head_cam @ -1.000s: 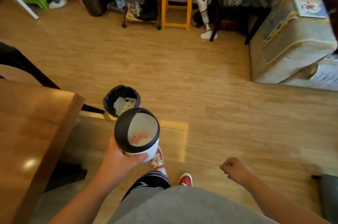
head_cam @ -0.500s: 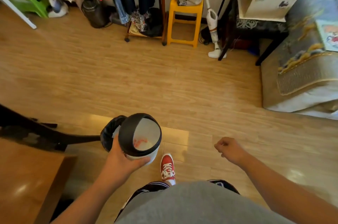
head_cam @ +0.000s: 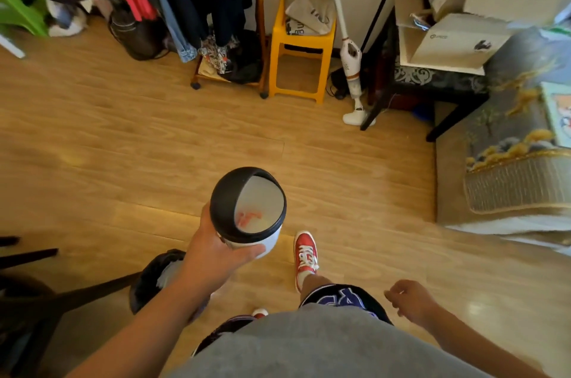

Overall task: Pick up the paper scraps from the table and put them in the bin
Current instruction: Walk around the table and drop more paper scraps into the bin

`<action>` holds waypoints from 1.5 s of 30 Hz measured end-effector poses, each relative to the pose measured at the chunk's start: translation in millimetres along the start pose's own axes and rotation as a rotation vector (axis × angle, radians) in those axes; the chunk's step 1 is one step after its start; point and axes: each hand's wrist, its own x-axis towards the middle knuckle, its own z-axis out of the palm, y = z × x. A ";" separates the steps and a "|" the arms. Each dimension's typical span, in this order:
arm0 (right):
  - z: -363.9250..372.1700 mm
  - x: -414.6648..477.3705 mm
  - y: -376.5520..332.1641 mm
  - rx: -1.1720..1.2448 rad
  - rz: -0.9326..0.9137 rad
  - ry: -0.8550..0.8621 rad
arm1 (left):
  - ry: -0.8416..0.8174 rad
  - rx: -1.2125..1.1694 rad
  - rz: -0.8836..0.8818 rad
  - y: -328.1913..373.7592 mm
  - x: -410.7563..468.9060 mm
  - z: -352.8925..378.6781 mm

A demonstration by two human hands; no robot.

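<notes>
My left hand [head_cam: 213, 257] grips a small white bin [head_cam: 247, 207] with a black rim, held above the wooden floor with its opening towards me. Pink scraps [head_cam: 247, 218] lie inside it. Below my left forearm a black-lined floor bin [head_cam: 154, 279] with white paper in it is partly hidden. My right hand [head_cam: 408, 297] hangs at the lower right with fingers loosely curled and nothing in it. The table is out of view.
A yellow stool [head_cam: 301, 47], a clothes rack [head_cam: 228, 38] and a stick vacuum [head_cam: 352, 62] stand along the far wall. A covered sofa [head_cam: 509, 161] is at the right, a dark side table [head_cam: 432, 81] with boxes beside it. Dark chair legs [head_cam: 61, 294] lie lower left.
The view has swung away from the table, which has left the frame. The floor bin has slid under my left arm. My left hand still carries the small bin.
</notes>
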 end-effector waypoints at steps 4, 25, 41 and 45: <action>-49.2 34.8 -75.5 -0.142 -0.073 -0.070 | 0.114 -0.018 -0.026 16.6 42.2 -6.7; 35.2 31.1 -648.4 -0.765 -0.777 -0.273 | 0.843 -0.288 -0.399 -55.0 86.3 -210.6; 20.8 100.5 -841.9 -0.919 -0.552 -0.176 | 0.917 -0.327 -0.278 -25.6 302.4 -387.1; 41.9 109.1 -922.3 -1.035 -0.590 -0.204 | 0.965 -0.381 -0.291 -20.4 332.3 -427.2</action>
